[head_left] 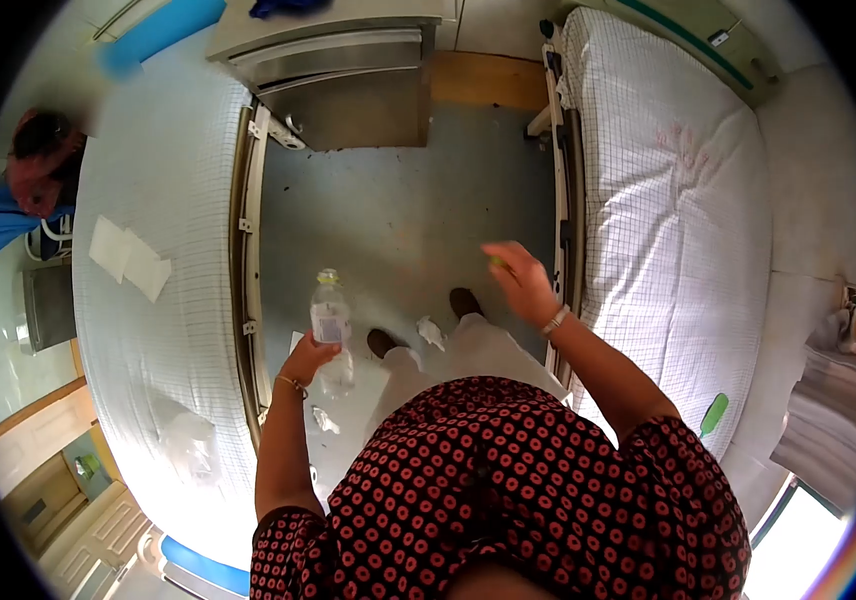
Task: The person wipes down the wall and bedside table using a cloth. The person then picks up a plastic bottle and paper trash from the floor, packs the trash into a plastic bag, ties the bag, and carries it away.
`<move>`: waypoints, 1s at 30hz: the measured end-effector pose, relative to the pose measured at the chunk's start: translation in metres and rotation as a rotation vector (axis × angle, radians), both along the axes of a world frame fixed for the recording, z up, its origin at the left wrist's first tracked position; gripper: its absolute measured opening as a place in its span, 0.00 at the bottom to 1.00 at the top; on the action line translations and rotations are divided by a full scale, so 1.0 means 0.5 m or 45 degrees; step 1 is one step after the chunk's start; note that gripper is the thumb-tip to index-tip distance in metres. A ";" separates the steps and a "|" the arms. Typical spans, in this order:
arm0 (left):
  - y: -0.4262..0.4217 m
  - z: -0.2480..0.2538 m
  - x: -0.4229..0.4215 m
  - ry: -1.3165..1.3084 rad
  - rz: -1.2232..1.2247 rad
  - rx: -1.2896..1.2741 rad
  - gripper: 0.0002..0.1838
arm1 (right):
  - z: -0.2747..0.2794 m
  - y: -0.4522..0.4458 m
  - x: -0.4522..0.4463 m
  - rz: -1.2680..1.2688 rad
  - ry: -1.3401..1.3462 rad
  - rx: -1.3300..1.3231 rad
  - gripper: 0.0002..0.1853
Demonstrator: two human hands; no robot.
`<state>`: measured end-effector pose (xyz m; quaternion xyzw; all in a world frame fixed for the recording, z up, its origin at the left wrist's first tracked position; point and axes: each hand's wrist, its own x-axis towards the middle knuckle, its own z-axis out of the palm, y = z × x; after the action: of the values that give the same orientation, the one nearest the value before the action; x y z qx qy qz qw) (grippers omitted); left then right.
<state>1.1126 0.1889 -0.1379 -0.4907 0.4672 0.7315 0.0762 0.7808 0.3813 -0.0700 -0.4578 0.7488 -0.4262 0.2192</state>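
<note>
Don't squeeze the bottle: your left hand grips it, your right hand pinches, seemingly, a green cap.

Fisheye curve, 4 black corners, white glare on left bed, blown-out window, rainbow flare lower right

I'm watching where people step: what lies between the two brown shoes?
In the head view, a crumpled white scrap lies between the left shoe and the right shoe.
</note>
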 end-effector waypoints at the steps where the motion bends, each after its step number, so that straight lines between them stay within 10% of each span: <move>1: -0.006 -0.027 -0.012 -0.078 -0.053 -0.052 0.27 | -0.024 0.056 -0.013 -0.020 -0.002 0.094 0.14; 6: -0.007 -0.146 -0.163 -0.554 -0.879 -0.817 0.35 | -0.108 0.315 0.000 -0.125 -0.056 0.483 0.12; 16: 0.147 -0.123 -0.700 -0.701 -1.622 -0.993 0.26 | -0.139 0.380 -0.016 -0.268 -0.205 0.527 0.12; 23: 0.003 -0.208 -0.461 -0.733 -1.105 -1.190 0.29 | -0.156 0.347 -0.044 -0.375 -0.307 0.551 0.12; 30: -0.103 -0.186 -0.028 -1.196 -0.271 -0.603 0.35 | -0.175 0.293 -0.046 -0.290 -0.456 0.657 0.13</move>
<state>1.0987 0.1373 -0.2308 -0.7189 0.5821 0.2960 0.2382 0.7578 0.5277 -0.1573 -0.2183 0.8281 -0.3179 0.4069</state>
